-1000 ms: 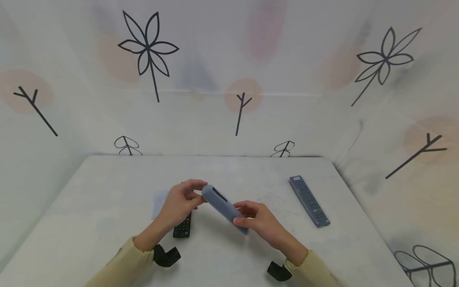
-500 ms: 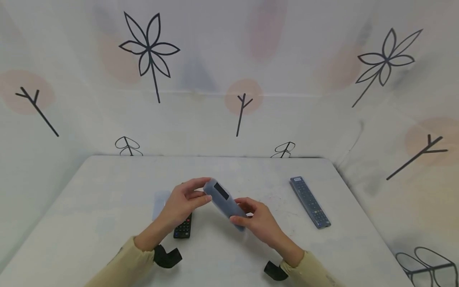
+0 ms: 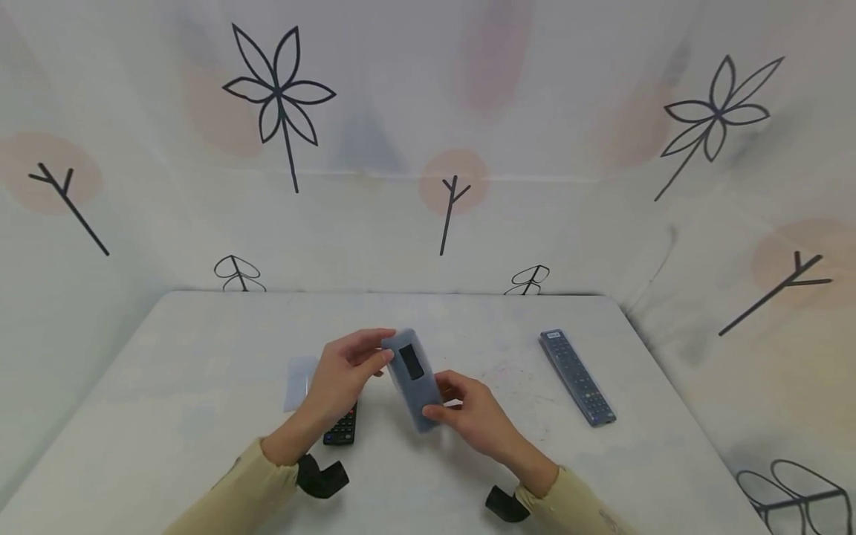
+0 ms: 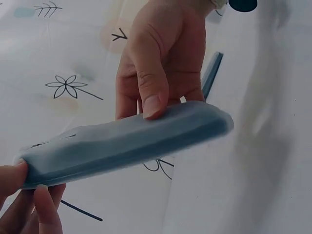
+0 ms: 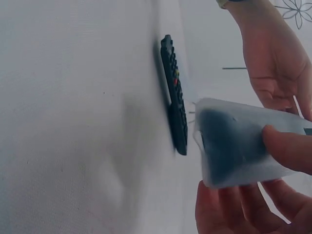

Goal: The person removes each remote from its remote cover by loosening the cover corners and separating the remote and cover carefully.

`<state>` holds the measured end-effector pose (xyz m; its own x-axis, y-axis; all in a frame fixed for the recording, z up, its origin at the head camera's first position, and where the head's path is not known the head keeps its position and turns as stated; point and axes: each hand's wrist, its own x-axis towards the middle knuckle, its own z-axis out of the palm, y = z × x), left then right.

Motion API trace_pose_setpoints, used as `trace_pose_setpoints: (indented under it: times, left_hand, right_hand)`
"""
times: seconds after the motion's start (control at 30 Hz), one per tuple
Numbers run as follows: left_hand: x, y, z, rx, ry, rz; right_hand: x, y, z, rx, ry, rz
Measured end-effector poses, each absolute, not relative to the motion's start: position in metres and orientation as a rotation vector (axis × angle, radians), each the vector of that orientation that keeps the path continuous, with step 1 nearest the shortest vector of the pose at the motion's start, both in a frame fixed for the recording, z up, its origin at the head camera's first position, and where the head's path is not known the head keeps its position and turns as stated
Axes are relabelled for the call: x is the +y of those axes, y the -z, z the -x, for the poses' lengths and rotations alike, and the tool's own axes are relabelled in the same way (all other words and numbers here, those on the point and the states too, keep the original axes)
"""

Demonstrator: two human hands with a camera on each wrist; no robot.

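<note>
I hold the long grey-blue silicone-sleeved remote (image 3: pixel 413 379) clear of the white table (image 3: pixel 167 416), my left hand (image 3: pixel 344 375) pinching its far end and my right hand (image 3: pixel 471 417) gripping its near end, so it stays steady between both grips.

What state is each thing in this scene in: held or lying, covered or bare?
Grey silicone cover: held off the table by both hands.
Left hand: grips its far end.
Right hand: grips its near end.
Black remote: bare, lying flat.
Second remote: sleeved, lying flat.
</note>
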<state>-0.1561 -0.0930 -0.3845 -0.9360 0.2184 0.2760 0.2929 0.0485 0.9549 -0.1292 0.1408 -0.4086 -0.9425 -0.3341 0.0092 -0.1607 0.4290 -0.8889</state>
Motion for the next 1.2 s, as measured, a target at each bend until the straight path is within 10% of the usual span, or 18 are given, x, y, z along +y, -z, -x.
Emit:
trace_pose_setpoints:
  times: [1.2]
  left_hand:
    - [-0.076, 0.395, 0.152, -2.463, 1.765, 0.79]
  right_hand:
    - [0.142, 0.406, 0.136, 2.552, 1.698, 0.551]
